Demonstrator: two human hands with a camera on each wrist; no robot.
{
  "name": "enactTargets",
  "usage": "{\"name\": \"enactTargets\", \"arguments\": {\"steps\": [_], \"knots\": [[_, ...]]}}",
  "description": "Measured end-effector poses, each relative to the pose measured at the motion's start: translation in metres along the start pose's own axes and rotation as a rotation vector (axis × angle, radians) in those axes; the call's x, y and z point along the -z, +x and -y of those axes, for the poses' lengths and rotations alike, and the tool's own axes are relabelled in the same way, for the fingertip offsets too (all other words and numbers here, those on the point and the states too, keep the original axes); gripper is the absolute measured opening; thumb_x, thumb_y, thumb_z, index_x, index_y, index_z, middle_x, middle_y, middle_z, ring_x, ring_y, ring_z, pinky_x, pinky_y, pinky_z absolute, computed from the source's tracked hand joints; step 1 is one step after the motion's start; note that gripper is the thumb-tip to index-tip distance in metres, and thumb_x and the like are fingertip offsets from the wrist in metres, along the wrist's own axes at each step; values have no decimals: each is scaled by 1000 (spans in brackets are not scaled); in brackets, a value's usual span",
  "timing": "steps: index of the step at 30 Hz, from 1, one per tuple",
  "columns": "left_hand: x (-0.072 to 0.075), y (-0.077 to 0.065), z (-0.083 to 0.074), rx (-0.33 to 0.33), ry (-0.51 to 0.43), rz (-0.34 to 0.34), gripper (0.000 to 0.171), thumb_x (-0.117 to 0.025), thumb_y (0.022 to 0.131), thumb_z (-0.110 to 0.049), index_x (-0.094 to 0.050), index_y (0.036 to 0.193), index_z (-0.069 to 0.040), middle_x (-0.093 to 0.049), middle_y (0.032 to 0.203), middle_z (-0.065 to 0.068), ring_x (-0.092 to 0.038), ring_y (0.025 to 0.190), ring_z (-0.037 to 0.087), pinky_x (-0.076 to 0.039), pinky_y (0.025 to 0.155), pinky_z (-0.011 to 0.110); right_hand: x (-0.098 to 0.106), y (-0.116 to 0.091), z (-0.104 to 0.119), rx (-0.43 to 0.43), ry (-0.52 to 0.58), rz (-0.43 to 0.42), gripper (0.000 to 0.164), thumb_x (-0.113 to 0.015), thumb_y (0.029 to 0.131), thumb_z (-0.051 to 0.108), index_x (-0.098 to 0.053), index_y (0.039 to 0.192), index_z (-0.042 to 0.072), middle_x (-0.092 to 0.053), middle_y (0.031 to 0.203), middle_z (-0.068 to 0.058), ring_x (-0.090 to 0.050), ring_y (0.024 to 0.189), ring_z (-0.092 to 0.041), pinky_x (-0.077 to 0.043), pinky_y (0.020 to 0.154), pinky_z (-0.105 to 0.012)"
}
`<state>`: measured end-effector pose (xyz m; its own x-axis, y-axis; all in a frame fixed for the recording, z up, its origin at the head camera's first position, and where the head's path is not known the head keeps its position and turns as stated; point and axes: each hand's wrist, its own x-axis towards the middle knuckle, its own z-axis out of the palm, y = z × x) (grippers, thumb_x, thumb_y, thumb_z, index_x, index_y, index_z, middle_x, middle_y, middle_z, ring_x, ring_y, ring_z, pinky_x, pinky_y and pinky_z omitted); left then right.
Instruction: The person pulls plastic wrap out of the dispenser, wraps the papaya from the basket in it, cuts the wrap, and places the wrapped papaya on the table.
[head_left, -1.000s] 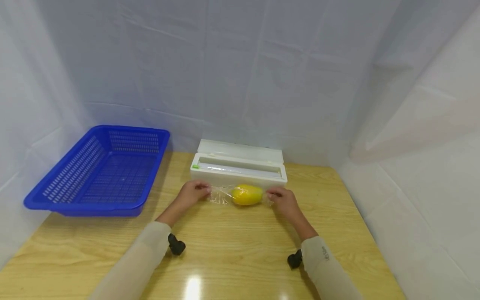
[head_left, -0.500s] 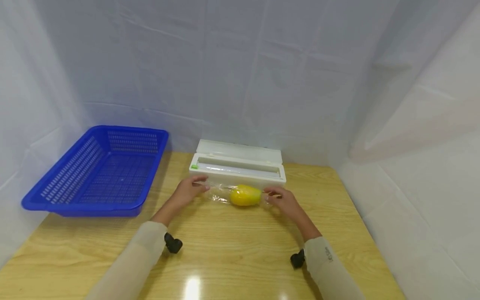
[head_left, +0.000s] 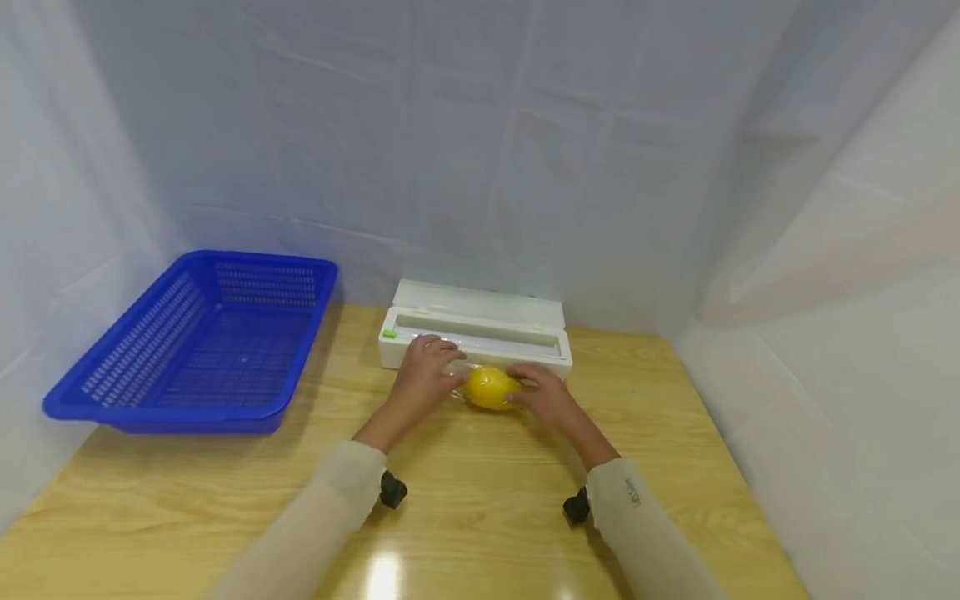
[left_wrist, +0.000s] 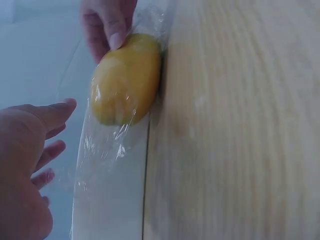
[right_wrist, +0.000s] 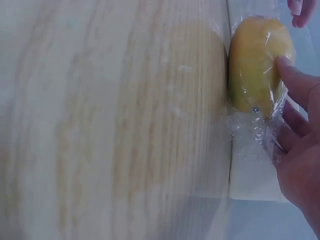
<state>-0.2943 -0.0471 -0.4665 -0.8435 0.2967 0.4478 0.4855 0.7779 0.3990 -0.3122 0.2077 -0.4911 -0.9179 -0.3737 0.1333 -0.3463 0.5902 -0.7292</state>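
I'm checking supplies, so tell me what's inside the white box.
The white box holds a whitish roll; the left hand partly blocks the near edge, and what's beneath the roll is hidden.

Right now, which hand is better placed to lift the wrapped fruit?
Probably the right hand: both wrist views show its thumb on the fruit. The left hand is close, but those same views show a gap between it and the fruit.

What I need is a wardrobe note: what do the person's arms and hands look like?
The left hand and right hand are ungloved. The left sleeve and right sleeve are long and pale beige; the right has small dark lettering near its cuff, illegible here. A small black device shows at each wrist.
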Motion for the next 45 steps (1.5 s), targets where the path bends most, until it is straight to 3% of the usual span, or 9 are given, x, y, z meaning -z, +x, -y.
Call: {"name": "enactTargets", "arguments": {"steps": [4,7,15,19,24,29,37,45], "knots": [[-9,-8,-8,-111,46,-18,30,-81,86,-28,-76,110,-11,-72,118,8,-55,123,34,-27,119,59,-2,-3,1,25,-14,-19,41,-77,89,19,-68,128,8,-62,134,-11,-56,126,-31,-45,109,-50],[-14,-15,-12,-131,34,-6,31,-80,87,-29,-75,110,-10,-72,117,8,-57,118,32,-32,117,55,-5,-7,3,36,-14,-19,40,-78,89,22,-69,126,8,-64,128,-10,-58,121,-29,-47,106,-48],[-18,-27,-19,-9,-96,55,31,-76,91,-29,-74,114,-9,-71,119,9,-55,114,29,-42,105,48,-18,-28,23,-32,30,-62,45,-78,89,29,-67,127,8,-63,117,-8,-62,110,-26,-54,99,-44],[-17,-33,-19,64,-201,98,33,-74,92,-29,-72,119,-8,-66,124,10,-55,119,30,-42,109,49,-25,-39,33,-41,39,-104,43,-77,90,26,-67,128,7,-62,118,-10,-62,106,-26,-56,94,-43],[-16,-38,-18,98,-303,174,36,-70,96,-25,-68,129,-11,-62,129,10,-56,123,30,-46,108,47,-34,-50,40,-22,-31,-128,45,-77,90,25,-67,131,9,-59,118,-10,-60,100,-20,-56,86,-34],[-15,-42,-15,19,-309,198,36,-66,98,-18,-66,133,-10,-59,131,11,-53,125,30,-46,108,47,-40,-59,48,64,-136,-140,48,-76,91,24,-65,134,8,-55,114,-11,-49,87,-14,-46,71,-24],[-13,-43,-10,-209,-237,109,32,-68,95,-10,-70,127,-7,-62,121,15,-58,116,33,-51,99,48,-44,-66,54,95,-223,-157,43,-75,92,23,-67,132,9,-55,111,-11,-47,85,-13,-44,69,-23],[-8,-45,-6,-217,-256,123,30,-68,95,-7,-71,125,-7,-65,127,13,-61,121,31,-51,104,44,-41,-71,51,70,-129,-100,40,-66,100,26,-64,135,8,-56,117,-10,-61,96,-18,-57,83,-33]]}}
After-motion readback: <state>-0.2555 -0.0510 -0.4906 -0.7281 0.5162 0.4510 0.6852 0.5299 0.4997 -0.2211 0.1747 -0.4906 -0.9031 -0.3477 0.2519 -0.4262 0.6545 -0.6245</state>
